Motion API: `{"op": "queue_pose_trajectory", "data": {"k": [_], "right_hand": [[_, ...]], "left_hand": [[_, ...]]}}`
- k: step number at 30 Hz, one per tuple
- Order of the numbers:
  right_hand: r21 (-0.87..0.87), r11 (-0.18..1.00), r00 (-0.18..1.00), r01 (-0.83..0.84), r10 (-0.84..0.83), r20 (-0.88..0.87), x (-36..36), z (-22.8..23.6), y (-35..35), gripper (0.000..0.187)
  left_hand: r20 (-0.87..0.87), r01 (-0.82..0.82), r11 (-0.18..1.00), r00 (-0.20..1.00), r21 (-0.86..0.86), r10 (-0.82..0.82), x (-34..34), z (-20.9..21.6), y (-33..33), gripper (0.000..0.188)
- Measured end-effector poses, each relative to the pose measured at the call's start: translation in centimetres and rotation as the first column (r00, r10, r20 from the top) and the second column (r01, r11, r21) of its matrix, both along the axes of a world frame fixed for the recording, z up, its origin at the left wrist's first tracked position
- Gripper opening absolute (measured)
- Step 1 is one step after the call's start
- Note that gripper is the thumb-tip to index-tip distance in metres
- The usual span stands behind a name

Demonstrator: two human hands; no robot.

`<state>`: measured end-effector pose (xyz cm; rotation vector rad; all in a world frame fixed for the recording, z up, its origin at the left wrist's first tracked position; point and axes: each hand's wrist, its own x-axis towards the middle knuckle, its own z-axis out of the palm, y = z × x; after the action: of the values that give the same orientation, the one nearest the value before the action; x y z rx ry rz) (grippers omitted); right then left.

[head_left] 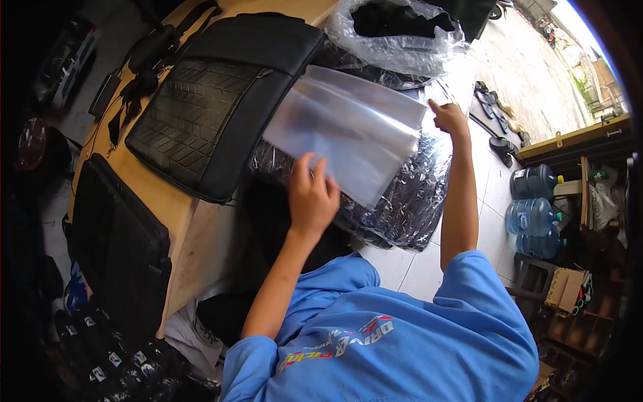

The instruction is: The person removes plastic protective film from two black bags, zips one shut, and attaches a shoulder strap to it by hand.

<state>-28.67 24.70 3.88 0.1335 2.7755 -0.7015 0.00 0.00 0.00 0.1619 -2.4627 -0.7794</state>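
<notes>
A flat, shiny piece of clear plastic [348, 127] lies over a dark bundle wrapped in clear film [422, 194]; whether it is a sheet or a bag I cannot tell. My left hand [313, 197] rests at its near edge, fingers apart. At its far right corner, my right hand [451, 120] is closed, with the fingertips at the plastic's edge. Just left of the plastic lies a black bag [201, 114] with a quilted, tread-like panel, flat on the wooden table.
Another black bag [124, 234] leans at the table's [184, 218] near left end. Behind the plastic sits an opened clear wrapper [402, 53] with black material inside. Large blue water bottles [532, 218] and several sandals [495, 110] are on the floor at right.
</notes>
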Motion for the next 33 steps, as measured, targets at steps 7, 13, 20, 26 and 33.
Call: {"op": "queue_pose_trajectory", "data": {"k": [7, 13, 20, 26, 33], "right_hand": [[-0.146, 0.987, 0.948, 0.059, -0.101, -0.3, 2.3, -4.3, -1.2, 0.058], [-0.88, 0.459, 0.978, 0.125, -0.207, 0.032, 3.0, -2.1, -1.7, 0.046], [-0.695, 0.675, 0.904, -0.246, -0.1, -0.417, 3.8, 2.3, -3.2, 0.037], [-0.47, 0.857, 0.916, -0.209, 0.003, -0.401, 1.0, -3.4, -0.3, 0.058], [-0.049, 0.855, 0.719, -0.516, 0.401, -0.568, 6.3, -2.0, 0.2, 0.089]], "left_hand": [[0.112, 0.25, 0.948, 0.966, -0.199, -0.231, -1.2, 2.2, 8.6, 0.061], [0.299, 0.257, 0.947, 0.935, -0.191, -0.193, -1.9, -0.3, 7.9, 0.056], [0.142, 0.063, 0.774, 0.989, -0.63, 0.034, -2.1, -0.4, 8.5, 0.035], [0.187, 0.134, 0.732, 0.982, -0.668, -0.009, -3.1, -0.5, 9.1, 0.015], [0.181, 0.196, 0.748, 0.978, -0.634, -0.103, -5.5, 0.3, 6.4, 0.007]]}}
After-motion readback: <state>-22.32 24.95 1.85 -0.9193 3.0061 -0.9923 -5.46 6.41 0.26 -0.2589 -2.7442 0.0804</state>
